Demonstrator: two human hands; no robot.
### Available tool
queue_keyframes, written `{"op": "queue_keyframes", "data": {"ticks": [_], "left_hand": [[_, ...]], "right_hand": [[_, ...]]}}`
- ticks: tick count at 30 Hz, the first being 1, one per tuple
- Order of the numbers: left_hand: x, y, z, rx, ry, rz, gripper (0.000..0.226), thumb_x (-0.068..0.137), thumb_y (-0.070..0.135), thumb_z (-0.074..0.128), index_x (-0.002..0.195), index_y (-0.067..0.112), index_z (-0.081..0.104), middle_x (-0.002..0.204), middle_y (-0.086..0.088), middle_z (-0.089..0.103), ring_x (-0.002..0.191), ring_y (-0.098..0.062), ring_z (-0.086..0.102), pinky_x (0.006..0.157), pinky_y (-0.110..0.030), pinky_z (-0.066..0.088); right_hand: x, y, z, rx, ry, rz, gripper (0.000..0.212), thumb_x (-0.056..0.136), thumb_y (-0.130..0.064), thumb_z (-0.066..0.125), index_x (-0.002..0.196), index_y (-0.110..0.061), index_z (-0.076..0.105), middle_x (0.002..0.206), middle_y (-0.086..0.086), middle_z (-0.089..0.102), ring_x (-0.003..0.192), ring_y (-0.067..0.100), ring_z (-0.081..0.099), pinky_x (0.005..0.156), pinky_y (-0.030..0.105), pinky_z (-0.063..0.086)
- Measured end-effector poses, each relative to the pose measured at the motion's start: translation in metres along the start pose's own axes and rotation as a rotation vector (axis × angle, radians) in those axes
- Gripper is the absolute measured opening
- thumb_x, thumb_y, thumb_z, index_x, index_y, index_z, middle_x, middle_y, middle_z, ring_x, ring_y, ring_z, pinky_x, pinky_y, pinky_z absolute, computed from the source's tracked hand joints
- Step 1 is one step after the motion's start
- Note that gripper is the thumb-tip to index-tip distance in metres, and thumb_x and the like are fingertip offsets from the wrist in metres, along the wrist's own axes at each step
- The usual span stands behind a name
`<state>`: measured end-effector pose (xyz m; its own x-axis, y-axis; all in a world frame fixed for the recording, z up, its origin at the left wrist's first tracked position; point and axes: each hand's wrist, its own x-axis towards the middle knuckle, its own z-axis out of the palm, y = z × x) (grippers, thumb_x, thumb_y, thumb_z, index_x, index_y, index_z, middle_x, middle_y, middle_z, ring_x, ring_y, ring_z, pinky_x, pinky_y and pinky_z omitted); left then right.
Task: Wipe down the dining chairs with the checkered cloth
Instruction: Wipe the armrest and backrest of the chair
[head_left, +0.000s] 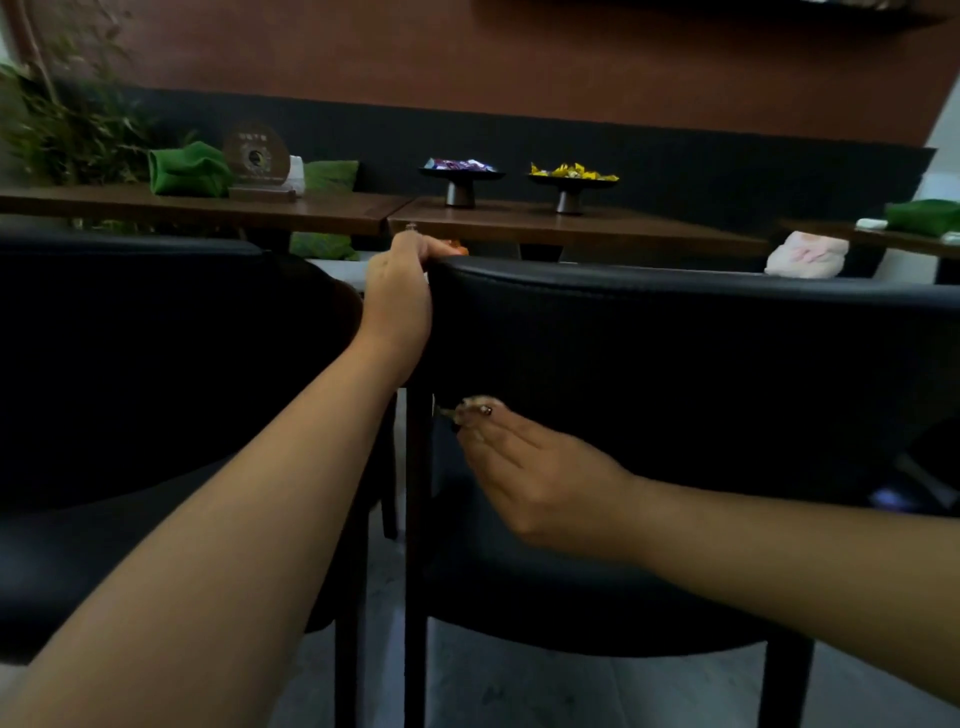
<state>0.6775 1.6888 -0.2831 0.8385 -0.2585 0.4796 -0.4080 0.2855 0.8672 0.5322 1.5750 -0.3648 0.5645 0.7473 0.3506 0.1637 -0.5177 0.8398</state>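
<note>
Here we see the left hand gripping the top left corner of the near dining chair, fingers curled over its backrest edge, arm outstretched. The right hand reaches leftward across the backrest, fingers straight and together, a blurred scrap, possibly the checkered cloth, at their tips. A second chair stands just left; the desk lies behind.

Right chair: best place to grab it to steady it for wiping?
Grip the top rail of the right chair at its left corner, coming from behind and above. The padded edge is rounded, so fingers hook over it. The left hand grips there, while the right hand pinches something small by the back's left edge.
</note>
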Motion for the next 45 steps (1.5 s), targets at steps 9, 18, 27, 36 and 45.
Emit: {"op": "queue_keyframes", "data": {"ticks": [9,18,27,36,45], "left_hand": [[-0.006,0.034,0.000,0.635,-0.208,0.376,0.042,0.089,0.034,0.039,0.074,0.003,0.064,0.075,-0.018,0.064,0.075,-0.026,0.058,0.074,-0.043,0.043],[-0.029,0.106,0.094,0.944,-0.866,0.231,0.047,0.084,0.054,0.040,0.061,0.019,0.060,0.061,0.007,0.055,0.059,-0.007,0.049,0.064,-0.034,0.039],[-0.053,0.125,0.233,1.063,-1.306,0.386,0.034,0.101,0.036,0.030,0.122,0.033,0.057,0.135,0.012,0.050,0.120,0.002,0.042,0.106,-0.013,0.025],[-0.048,0.109,0.348,1.363,-1.238,0.144,0.065,0.089,0.068,0.034,0.129,0.021,0.054,0.121,0.000,0.056,0.108,-0.017,0.055,0.100,-0.037,0.041],[-0.040,0.097,0.363,1.427,-1.102,0.477,0.026,0.098,0.017,0.047,0.113,0.023,0.067,0.115,-0.007,0.063,0.105,-0.024,0.058,0.092,-0.035,0.046]], "right_hand": [[-0.017,0.052,-0.054,0.011,0.288,0.126,0.026,0.096,-0.002,0.052,0.119,0.005,0.063,0.125,0.019,0.062,0.128,0.036,0.048,0.105,0.042,0.043],[-0.098,0.079,-0.073,-0.156,0.438,0.425,0.045,0.091,-0.014,0.066,0.133,-0.005,0.051,0.141,0.014,0.047,0.134,0.034,0.042,0.117,0.045,0.024],[-0.171,0.100,-0.050,0.051,0.746,1.027,0.035,0.099,-0.001,0.037,0.132,0.010,0.044,0.138,0.024,0.046,0.136,0.043,0.036,0.113,0.053,0.028],[-0.248,0.156,-0.017,0.923,1.209,2.228,0.031,0.091,-0.014,0.048,0.117,-0.014,0.065,0.111,0.010,0.068,0.104,0.026,0.064,0.092,0.050,0.051],[-0.250,0.169,-0.010,1.223,1.350,2.094,0.018,0.086,-0.032,0.057,0.080,-0.021,0.070,0.078,-0.005,0.071,0.076,0.010,0.067,0.068,0.025,0.054]]}}
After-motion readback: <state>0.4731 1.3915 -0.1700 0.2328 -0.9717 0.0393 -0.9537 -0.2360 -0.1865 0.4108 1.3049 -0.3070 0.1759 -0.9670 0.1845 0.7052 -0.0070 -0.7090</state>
